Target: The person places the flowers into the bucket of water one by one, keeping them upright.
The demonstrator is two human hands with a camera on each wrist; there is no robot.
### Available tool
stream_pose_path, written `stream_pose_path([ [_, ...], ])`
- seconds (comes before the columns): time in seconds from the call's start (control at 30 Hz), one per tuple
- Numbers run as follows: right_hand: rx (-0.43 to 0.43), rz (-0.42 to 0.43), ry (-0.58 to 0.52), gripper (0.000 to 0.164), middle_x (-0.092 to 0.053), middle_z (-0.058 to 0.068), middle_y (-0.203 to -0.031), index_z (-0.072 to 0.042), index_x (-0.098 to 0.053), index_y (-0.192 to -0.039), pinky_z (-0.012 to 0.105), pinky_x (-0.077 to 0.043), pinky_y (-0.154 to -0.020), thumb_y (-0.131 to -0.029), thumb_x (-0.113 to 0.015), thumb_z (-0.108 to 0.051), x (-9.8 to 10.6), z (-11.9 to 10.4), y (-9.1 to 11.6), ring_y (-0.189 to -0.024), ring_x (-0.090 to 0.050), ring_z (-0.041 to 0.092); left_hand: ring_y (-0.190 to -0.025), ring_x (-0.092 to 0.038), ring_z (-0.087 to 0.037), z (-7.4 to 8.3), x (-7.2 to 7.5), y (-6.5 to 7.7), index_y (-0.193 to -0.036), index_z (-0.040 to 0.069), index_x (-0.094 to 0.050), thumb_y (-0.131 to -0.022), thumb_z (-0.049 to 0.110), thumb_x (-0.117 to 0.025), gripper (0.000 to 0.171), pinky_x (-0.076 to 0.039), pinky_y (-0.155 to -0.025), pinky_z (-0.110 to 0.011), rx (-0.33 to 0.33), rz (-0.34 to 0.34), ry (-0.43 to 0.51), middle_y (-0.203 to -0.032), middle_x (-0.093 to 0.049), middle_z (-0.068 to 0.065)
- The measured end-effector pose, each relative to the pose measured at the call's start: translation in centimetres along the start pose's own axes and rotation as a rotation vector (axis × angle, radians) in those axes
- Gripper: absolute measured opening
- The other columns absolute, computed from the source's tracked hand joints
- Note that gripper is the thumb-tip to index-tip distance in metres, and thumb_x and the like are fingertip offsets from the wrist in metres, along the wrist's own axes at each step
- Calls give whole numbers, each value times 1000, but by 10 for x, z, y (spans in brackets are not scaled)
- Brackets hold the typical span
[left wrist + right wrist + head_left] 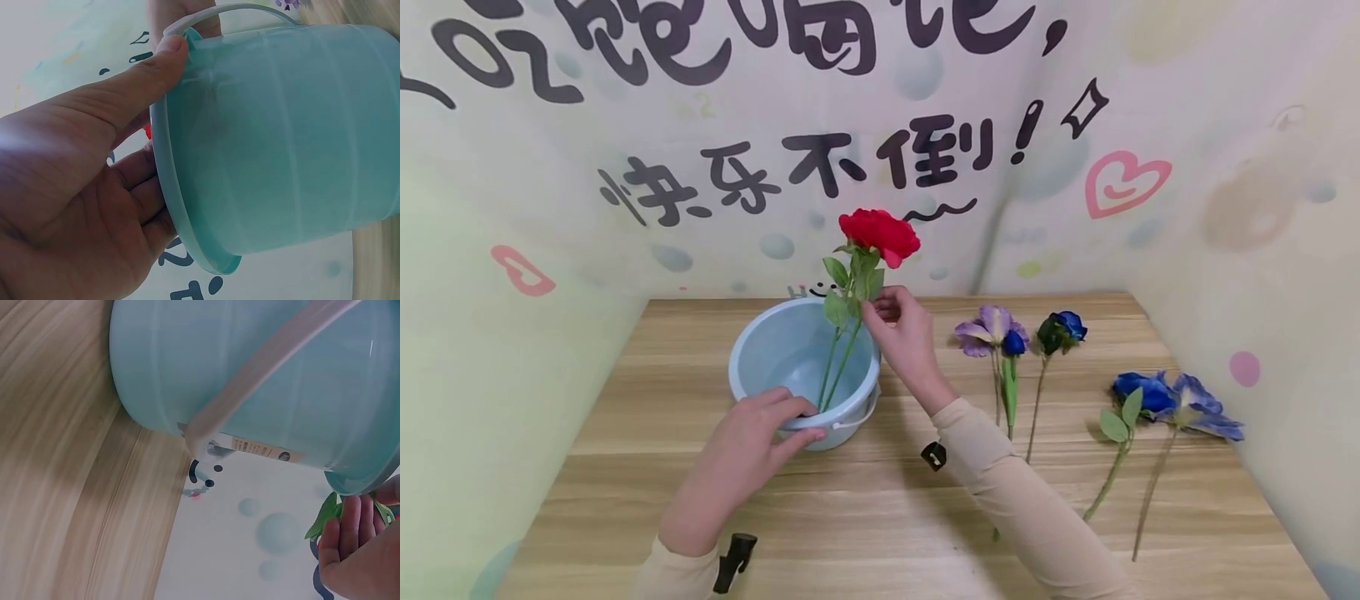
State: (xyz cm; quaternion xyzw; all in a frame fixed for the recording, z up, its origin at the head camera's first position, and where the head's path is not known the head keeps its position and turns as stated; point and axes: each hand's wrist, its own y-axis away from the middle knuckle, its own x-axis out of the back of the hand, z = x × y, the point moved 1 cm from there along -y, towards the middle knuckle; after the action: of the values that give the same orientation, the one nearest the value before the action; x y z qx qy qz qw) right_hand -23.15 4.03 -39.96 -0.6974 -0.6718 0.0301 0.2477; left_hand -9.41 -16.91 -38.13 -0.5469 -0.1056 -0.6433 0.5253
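Observation:
A light blue bucket (756, 325) stands on the wooden table (880, 517). My left hand (741, 454) grips its near rim, the thumb outside and the other fingers over the edge. In the left wrist view, the left hand (94, 187) wraps the rim beside the bucket's handle (231, 9). A red rose (880, 235) with green leaves stands over the bucket, two thin stems reaching down inside. My right hand (906, 337) pinches the rose by its leafy upper stem at the right rim. In the right wrist view, the right hand (362, 544) is beside green leaves (325, 515).
To the right lie a purple flower (992, 329) with a blue bud (1015, 342), a dark blue rose (1063, 331), a blue flower (1142, 393) and a blue-violet flower (1206, 410). A printed cloth wall (880, 100) rises behind the table.

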Motion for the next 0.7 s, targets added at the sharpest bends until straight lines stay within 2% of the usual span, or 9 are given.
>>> stream_pose_path([
  [0.23,-27,9,-15,23,-74,14,-103,1,-67,-115,35,-60,-85,-99,-72,-15,-2,3,-1,-93,-70,25,-73,-57,-8,-1,0,1,-98,17,-77,-86,26,-87,18,-53,-67,-31,-3,-5,-10,-86,-66,8],
  [0.43,-35,-50,-22,26,-74,16,-107,3,-65,-119,33,-59,-86,-99,-70,-14,-1,0,1,-96,-70,26,-71,-54,-7,-1,3,1,-96,18,-76,-84,25,-89,19,-50,-64,-30,24,-1,-23,-84,-63,11],
  [0.57,-65,-52,-7,28,-74,14,-108,1,-65,-121,33,-60,-86,-99,-72,-15,3,1,2,-95,-71,25,-73,-56,-9,0,1,0,-98,18,-77,-87,26,-87,17,-52,-67,-32,15,-13,-12,-86,-64,11],
  [0.7,-82,-121,19,35,-73,12,-112,0,-62,-127,36,-60,-86,-101,-72,-22,8,3,3,-97,-71,25,-74,-56,-8,-1,1,1,-98,19,-76,-87,26,-87,17,-52,-67,-32,16,-12,-18,-86,-65,11],
])
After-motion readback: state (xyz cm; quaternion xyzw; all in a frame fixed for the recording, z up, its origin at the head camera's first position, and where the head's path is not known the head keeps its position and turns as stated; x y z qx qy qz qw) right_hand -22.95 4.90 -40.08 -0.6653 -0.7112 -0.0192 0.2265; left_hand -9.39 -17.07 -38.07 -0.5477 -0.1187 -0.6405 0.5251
